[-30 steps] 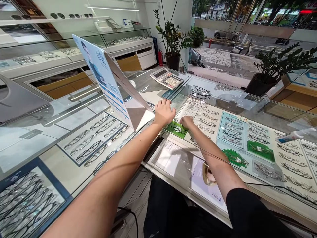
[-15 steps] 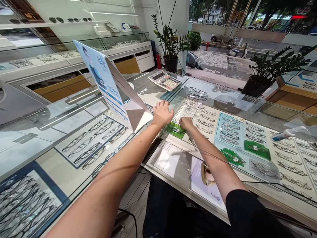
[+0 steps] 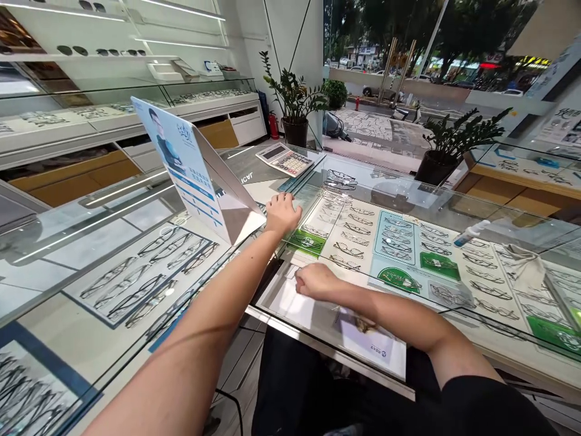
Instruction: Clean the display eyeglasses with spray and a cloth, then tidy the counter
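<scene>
My left hand (image 3: pixel 284 215) rests on the glass top near the counter's corner, fingers apart, beside the folded sign (image 3: pixel 181 163). Closer to me, my right hand (image 3: pixel 316 281) is closed in a fist over the pulled-out white drawer (image 3: pixel 276 290). Its fingertips are turned away, so whatever it may hold is hidden. A purple leaflet (image 3: pixel 370 339) lies in the drawer under my right forearm. Just beyond the fist, eyeglasses lie on a green card (image 3: pixel 306 242) in the glass display case (image 3: pixel 349 263).
A calculator (image 3: pixel 285 158) lies on the far counter top. Rows of eyeglasses (image 3: pixel 154 260) fill the left case. To the right stand a spray bottle (image 3: pixel 472 233) and a crumpled cloth (image 3: pixel 529 266). Potted plants (image 3: pixel 295 130) stand behind, and a black cable (image 3: pixel 233 399) hangs below.
My right hand has drawn back toward me, from beside the green card to over the drawer. My left hand stays at the counter corner. The camera view has turned somewhat right.
</scene>
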Demonstrator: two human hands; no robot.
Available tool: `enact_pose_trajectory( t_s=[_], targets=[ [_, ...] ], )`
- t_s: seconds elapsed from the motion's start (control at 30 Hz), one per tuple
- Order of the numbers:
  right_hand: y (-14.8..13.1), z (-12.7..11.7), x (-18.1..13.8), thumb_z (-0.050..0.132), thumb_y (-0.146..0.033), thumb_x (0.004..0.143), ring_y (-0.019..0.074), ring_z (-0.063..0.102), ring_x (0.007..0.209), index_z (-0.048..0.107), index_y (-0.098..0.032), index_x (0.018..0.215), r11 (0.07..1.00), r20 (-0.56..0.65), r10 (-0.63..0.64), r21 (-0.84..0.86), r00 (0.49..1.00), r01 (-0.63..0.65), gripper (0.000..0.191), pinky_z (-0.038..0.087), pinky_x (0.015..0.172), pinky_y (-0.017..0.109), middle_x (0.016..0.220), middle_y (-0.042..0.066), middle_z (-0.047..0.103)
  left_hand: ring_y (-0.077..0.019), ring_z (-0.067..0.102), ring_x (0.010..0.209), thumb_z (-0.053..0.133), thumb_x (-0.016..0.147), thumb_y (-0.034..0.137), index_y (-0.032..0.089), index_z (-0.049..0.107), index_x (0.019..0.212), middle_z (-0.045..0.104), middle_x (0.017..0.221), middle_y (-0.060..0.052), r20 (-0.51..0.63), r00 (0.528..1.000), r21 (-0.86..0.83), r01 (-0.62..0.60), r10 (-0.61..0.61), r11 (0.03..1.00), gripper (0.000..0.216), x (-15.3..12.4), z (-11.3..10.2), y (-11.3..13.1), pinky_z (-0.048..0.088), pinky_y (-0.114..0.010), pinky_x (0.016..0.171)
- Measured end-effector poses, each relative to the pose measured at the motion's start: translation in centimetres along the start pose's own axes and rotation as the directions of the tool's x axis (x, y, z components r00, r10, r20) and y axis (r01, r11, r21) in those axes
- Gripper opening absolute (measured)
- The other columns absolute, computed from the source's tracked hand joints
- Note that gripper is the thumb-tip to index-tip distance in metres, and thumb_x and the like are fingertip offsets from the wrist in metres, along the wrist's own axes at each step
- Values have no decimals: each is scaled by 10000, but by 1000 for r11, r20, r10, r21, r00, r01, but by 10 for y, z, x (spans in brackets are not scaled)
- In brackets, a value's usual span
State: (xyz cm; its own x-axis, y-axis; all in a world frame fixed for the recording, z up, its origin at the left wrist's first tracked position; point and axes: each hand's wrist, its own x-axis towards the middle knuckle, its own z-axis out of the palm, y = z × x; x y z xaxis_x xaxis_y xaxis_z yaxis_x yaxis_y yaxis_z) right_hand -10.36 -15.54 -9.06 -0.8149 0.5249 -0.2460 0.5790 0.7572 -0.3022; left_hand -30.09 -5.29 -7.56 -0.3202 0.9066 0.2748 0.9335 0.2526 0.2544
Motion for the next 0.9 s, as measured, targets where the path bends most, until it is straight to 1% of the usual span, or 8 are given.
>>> enact_pose_trajectory(
  t_s=[0.1,0.2,0.27,0.33,0.43,0.53,0.6,0.9],
  targets=[
    [-22,-26,-39,672,-307,974,234,752,800,821,-256,901,994,55,-104,46,993,102,174,384,623,344,909,57,850,-407,538,1454,449,1047,418,183,635,1421,631,1559,-203,8,1000,-10,2,-2,1000,479,0,-2,1,419,-569,1216],
    [-21,-70,-54,605,-335,1046,231,740,804,840,-265,923,998,-87,-61,25,994,63,274,431,672,351,937,59,850,-405,538,1456,446,1046,420,182,634,1427,626,1566,-206,16,1000,-10,4,-4,1000,487,-1,-3,2,415,-568,1220],
    [-3,-103,-47,573,-299,1069,246,751,875,857,-250,955,997,-227,55,-49,972,-68,310,483,759,350,1004,78,851,-405,537,1460,443,1045,411,186,634,1430,626,1569,-206,14,1000,-9,2,-2,1000,485,-2,-4,2,413,-568,1219],
    [26,-132,-28,568,-286,1081,312,755,1016,870,-186,1018,962,-361,182,-126,915,-241,324,525,874,388,1081,143,842,-409,536,1462,445,1042,409,186,633,1431,628,1567,-210,14,1000,-15,3,-3,1000,486,-2,-4,2,416,-573,1213],
    [79,-157,7,591,-265,1082,418,654,1308,854,-110,1172,917,-444,252,-176,860,-359,318,519,1073,484,1276,202,810,-410,536,1464,443,1042,411,181,629,1435,623,1576,-215,22,1000,-23,7,-6,1000,491,-1,-4,2,421,-575,1209],
    [121,-160,38,606,-255,1072,424,551,1442,831,-114,1262,920,-429,216,-211,877,-330,326,467,1189,527,1520,191,718,-408,541,1460,442,1044,413,171,631,1436,619,1586,-216,19,1000,-21,2,-2,1000,498,0,-4,2,424,-575,1210],
    [138,-155,56,608,-254,1060,423,516,1467,826,-112,1266,920,-414,203,-230,887,-318,332,441,1221,540,1578,193,681,-407,542,1460,449,1043,415,173,637,1428,625,1583,-213,12,1000,-22,1,-1,1000,492,0,-3,1,428,-576,1208],
    [154,-143,106,607,-226,1043,443,557,1396,819,-89,1130,909,-418,233,-227,878,-349,267,409,1208,560,1271,268,780,-399,536,1478,471,1024,410,196,654,1398,628,1583,-199,-3,1000,-35,0,0,999,468,1,1,-2,425,-572,1211]
  ],
)
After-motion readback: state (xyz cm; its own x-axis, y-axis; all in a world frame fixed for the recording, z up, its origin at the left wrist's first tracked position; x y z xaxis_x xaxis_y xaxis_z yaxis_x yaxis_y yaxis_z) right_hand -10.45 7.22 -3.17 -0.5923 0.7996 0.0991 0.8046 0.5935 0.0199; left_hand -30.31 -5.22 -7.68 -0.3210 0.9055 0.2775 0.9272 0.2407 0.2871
